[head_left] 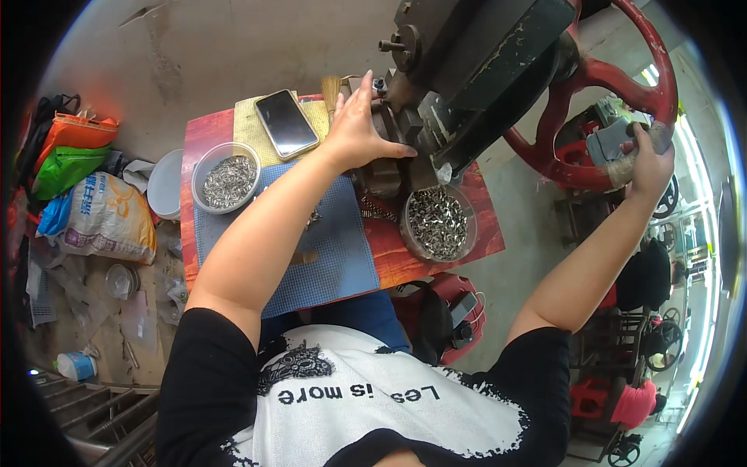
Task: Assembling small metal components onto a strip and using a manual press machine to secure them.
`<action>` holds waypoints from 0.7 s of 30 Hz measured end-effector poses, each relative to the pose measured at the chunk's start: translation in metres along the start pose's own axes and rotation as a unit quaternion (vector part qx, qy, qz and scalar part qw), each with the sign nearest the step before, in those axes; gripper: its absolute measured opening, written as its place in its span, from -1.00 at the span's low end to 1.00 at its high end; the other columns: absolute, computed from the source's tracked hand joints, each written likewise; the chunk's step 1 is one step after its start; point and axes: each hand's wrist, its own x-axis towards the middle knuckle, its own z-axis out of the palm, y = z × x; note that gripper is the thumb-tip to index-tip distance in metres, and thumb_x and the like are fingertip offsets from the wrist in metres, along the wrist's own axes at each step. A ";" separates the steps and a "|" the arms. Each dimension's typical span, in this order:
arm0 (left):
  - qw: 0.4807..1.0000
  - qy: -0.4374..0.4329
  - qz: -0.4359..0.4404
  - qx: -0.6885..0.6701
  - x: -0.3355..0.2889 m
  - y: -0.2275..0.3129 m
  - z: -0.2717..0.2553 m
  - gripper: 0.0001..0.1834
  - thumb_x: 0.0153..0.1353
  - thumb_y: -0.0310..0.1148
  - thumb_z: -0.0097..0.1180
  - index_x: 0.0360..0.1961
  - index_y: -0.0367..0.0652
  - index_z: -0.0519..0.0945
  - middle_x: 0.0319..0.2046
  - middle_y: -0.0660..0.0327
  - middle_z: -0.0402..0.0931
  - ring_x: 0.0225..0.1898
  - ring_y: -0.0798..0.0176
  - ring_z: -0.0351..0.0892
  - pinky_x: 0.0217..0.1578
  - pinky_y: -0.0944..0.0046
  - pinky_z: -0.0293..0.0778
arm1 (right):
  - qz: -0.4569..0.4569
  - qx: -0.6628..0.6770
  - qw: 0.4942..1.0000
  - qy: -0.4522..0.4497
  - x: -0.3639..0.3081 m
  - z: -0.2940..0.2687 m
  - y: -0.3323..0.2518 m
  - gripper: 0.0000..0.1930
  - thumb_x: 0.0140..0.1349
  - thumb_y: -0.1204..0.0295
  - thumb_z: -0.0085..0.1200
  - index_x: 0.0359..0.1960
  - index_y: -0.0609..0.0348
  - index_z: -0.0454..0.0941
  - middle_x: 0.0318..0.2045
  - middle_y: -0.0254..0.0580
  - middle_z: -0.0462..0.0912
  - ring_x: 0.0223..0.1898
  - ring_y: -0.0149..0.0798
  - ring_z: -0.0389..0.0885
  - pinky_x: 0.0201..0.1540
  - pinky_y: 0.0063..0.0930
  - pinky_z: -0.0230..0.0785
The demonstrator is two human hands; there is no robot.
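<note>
My left hand [362,131] reaches to the dark metal tooling [387,173] at the foot of a hand press [498,54]. Its thumb and fingers are spread apart around the tooling, and I see nothing held between them; whether the fingertips touch the metal I cannot tell. On the right, my right hand [652,162] is closed round the rim of the press's big red handwheel [668,56], by a taped stretch. Small shiny metal parts [438,222] fill a clear round tub [471,235] just right of the tooling.
A second tub [197,187] of metal pieces stands left on the red table [486,206], near a blue mesh mat [342,261]. Behind lie a phone [287,123] and a straw brush [331,87]. Bags [105,214] crowd the left; people and other presses appear far right.
</note>
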 end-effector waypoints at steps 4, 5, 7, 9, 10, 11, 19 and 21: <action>1.000 -0.001 -0.001 -0.010 0.000 0.000 0.001 0.63 -0.45 0.17 0.62 0.49 -0.42 -0.16 0.30 -0.20 0.34 0.42 -0.09 0.22 0.49 -0.12 -0.25 | -0.013 0.025 0.996 0.090 -0.044 0.014 0.015 -0.61 0.11 0.47 0.36 -0.08 0.35 0.49 -0.36 -0.13 0.63 -0.48 -0.32 0.63 -0.41 -0.42 0.54; 1.000 -0.002 0.003 -0.014 0.002 0.003 0.004 0.62 -0.44 0.17 0.62 0.49 -0.42 -0.16 0.30 -0.20 0.34 0.42 -0.09 0.22 0.49 -0.11 -0.25 | -0.104 -0.034 0.982 0.157 -0.058 0.018 0.035 -0.59 0.10 0.46 0.37 -0.07 0.36 0.48 -0.34 -0.11 0.64 -0.46 -0.29 0.65 -0.39 -0.40 0.55; 1.000 -0.006 0.001 -0.015 0.003 0.001 0.003 0.62 -0.44 0.17 0.62 0.49 -0.42 -0.16 0.30 -0.21 0.33 0.43 -0.09 0.21 0.49 -0.11 -0.25 | -0.229 -0.073 0.939 0.244 -0.098 0.053 0.084 -0.53 0.09 0.45 0.36 -0.02 0.41 0.44 -0.29 -0.06 0.64 -0.42 -0.23 0.67 -0.34 -0.36 0.58; 1.000 -0.010 0.004 -0.025 0.002 0.003 0.004 0.61 -0.43 0.16 0.62 0.48 -0.43 -0.16 0.30 -0.21 0.33 0.43 -0.09 0.20 0.49 -0.11 -0.26 | -0.273 -0.065 0.921 0.270 -0.111 0.065 0.090 -0.50 0.09 0.45 0.34 0.01 0.44 0.42 -0.26 -0.02 0.65 -0.39 -0.20 0.69 -0.30 -0.34 0.59; 1.000 -0.010 -0.003 -0.011 -0.002 0.005 0.003 0.61 -0.43 0.16 0.62 0.48 -0.44 -0.15 0.28 -0.22 0.33 0.42 -0.11 0.21 0.49 -0.11 -0.24 | -0.186 -0.020 0.954 0.236 -0.114 0.060 0.084 -0.51 0.12 0.48 0.30 0.03 0.43 0.37 -0.26 0.01 0.64 -0.46 -0.22 0.68 -0.35 -0.35 0.57; 1.000 -0.011 -0.010 0.004 -0.006 0.007 0.002 0.61 -0.43 0.15 0.62 0.47 -0.46 -0.15 0.27 -0.22 0.34 0.40 -0.13 0.22 0.48 -0.12 -0.22 | -0.096 0.025 0.975 0.199 -0.113 0.057 0.077 -0.52 0.15 0.50 0.26 0.05 0.42 0.32 -0.27 0.05 0.63 -0.53 -0.23 0.68 -0.40 -0.37 0.55; 0.999 0.040 -0.009 -0.007 -0.066 0.042 0.001 0.55 -0.38 0.13 0.61 0.44 -0.53 -0.11 0.25 -0.21 0.27 0.38 -0.16 0.17 0.45 -0.12 -0.15 | -0.087 0.017 0.977 0.194 -0.107 0.053 0.055 -0.54 0.16 0.51 0.21 0.02 0.45 0.29 -0.38 0.01 0.63 -0.56 -0.21 0.68 -0.44 -0.40 0.55; 0.999 0.045 -0.013 0.013 -0.068 0.045 0.000 0.54 -0.35 0.13 0.60 0.45 -0.51 -0.12 0.27 -0.21 0.25 0.39 -0.15 0.15 0.45 -0.14 -0.17 | -0.099 -0.021 0.973 0.207 -0.111 0.055 0.060 -0.53 0.16 0.50 0.22 0.02 0.45 0.29 -0.35 0.02 0.63 -0.56 -0.21 0.68 -0.44 -0.39 0.55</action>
